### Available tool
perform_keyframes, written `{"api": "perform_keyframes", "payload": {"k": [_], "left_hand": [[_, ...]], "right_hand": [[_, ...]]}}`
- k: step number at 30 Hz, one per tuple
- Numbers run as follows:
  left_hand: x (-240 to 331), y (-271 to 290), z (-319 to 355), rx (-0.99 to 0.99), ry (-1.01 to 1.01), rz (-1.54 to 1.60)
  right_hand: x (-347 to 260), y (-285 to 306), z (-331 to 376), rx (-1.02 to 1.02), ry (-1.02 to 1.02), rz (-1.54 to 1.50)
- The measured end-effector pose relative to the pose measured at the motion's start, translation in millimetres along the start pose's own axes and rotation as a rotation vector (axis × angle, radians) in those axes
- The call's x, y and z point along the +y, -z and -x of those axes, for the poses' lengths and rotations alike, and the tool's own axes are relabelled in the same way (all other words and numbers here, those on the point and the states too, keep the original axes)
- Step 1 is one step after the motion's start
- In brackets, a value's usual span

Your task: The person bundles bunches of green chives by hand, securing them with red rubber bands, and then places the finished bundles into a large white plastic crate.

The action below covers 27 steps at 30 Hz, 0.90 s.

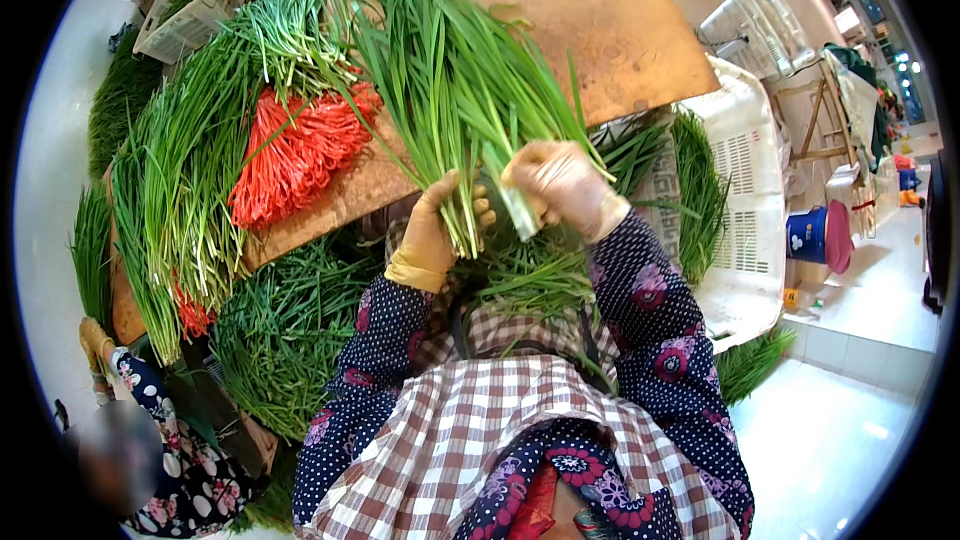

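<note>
Long green garlic chives [430, 60] lie across the wooden board, their pale cut ends toward me. My left hand [432, 230], in a yellowish rubber glove, is closed around the lower stalks of one bunch. Fingers of my gloved right hand [565, 185] are closed on the pale ends of a second bunch [515, 202], beside the first; this hand is slightly blurred. Loose chive leaves [535, 275] lie on my lap below both hands. To the left, a heap of red ties [300, 150] rests on the board next to more chives [190, 160].
The wooden board [600, 20] runs from far right to near left. A white plastic crate [745, 200] with chives stands at right, a blue bucket [808, 235] beyond it. Piled greens [290, 330] sit at my left. Another person's gloved hand [95, 340] is at lower left.
</note>
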State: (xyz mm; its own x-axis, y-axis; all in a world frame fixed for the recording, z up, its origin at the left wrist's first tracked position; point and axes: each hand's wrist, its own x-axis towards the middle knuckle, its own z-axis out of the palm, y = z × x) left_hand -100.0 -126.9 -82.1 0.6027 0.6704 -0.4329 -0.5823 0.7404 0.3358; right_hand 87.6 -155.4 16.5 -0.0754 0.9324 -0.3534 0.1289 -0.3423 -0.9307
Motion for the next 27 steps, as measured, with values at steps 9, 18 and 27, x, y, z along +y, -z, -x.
{"api": "perform_keyframes", "payload": {"k": [9,18,27], "left_hand": [[3.4,-5.2,-3.1,-0.132,0.021,0.068],[4.8,-12.1,0.5,-0.144,-0.008,0.047],[-3.4,-16.9,-4.2,-0.220,0.050,0.108]], "right_hand": [[1.0,-34.0,-30.0,-0.072,-0.244,0.117],[12.6,-20.2,-29.0,-0.069,-0.166,-0.413],[24.3,-26.3,-29.7,-0.007,-0.109,-0.153]]}}
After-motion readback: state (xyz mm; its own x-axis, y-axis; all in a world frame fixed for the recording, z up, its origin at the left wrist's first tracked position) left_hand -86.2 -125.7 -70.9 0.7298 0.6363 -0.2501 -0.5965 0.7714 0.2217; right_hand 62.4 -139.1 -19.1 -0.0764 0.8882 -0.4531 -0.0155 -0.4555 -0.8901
